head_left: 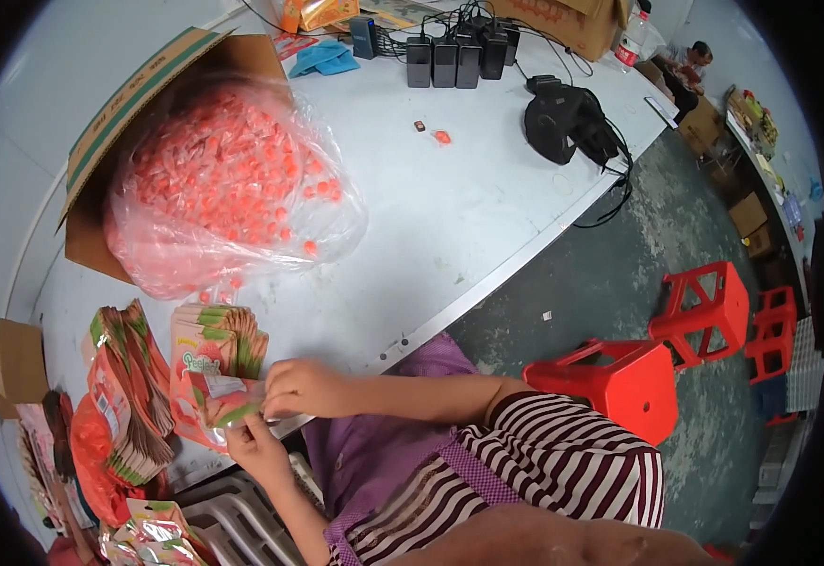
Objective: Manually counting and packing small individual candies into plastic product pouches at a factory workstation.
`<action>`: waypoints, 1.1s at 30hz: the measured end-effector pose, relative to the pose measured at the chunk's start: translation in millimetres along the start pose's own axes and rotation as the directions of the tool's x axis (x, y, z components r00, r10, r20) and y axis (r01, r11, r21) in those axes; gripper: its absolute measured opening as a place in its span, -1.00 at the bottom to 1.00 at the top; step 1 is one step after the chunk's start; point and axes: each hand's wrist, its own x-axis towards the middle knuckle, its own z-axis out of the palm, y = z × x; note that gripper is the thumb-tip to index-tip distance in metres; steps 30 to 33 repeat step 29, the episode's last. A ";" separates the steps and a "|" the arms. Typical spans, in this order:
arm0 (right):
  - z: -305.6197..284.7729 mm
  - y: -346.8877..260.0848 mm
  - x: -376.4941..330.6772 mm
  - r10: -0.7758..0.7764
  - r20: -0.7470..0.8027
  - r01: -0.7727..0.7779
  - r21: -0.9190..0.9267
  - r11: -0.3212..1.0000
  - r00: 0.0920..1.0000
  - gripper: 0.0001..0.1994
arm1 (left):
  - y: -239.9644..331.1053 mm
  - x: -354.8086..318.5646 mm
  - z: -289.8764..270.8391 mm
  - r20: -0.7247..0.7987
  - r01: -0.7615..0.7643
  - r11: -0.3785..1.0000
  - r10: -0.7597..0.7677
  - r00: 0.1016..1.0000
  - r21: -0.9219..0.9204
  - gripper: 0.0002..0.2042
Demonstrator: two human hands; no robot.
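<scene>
A candy pouch (232,407), printed pink and green, is held in both hands at the table's near edge. Fingers of my left hand (259,447) are closed on its lower right end. My right hand (306,388) pinches the pouch's upper right side, fingertips together; whether it is open at the top cannot be made out. Just behind lies a fanned stack of similar pouches (206,351), with a second stack (139,387) to its left. Farther back, a cardboard box (91,222) on its side holds a clear bag of red wrapped candies (228,170), which spills onto the table.
Black power banks (444,64) with cables and a black strapped pouch (568,123) are at the back of the white table (412,226). Red stools (610,377) stand on the floor to the right. More pouches (153,533) lie in a grey crate (242,524) below. A person (687,74) sits far off.
</scene>
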 end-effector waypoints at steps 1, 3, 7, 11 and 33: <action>-7.7 0.2 -2.9 0.269 0.112 -0.272 0.009 0.962 0.957 -0.86 | 9.3 -3.7 1.5 0.037 0.008 0.999 -0.007 0.999 -0.035 -0.85; -16.3 -3.9 -4.4 0.502 0.255 -0.520 0.006 0.854 0.827 -0.80 | 15.2 -6.5 6.7 0.072 -0.037 0.996 0.043 0.997 -0.077 -0.83; -17.1 -22.2 5.8 0.629 0.296 -0.638 -0.078 0.766 0.719 -0.56 | 12.8 -14.1 25.0 -0.060 -0.121 0.987 0.115 0.992 -0.106 -0.78; -55.4 -4.6 22.9 0.683 0.369 -0.737 0.010 0.676 0.631 -0.65 | 24.4 -4.6 -7.8 0.355 -0.648 0.657 0.543 0.761 0.385 -0.63; -101.5 74.3 66.4 0.627 0.330 -0.568 -0.266 0.779 0.706 -0.56 | -44.6 23.8 19.3 0.201 -0.418 0.888 0.381 0.903 0.194 -0.69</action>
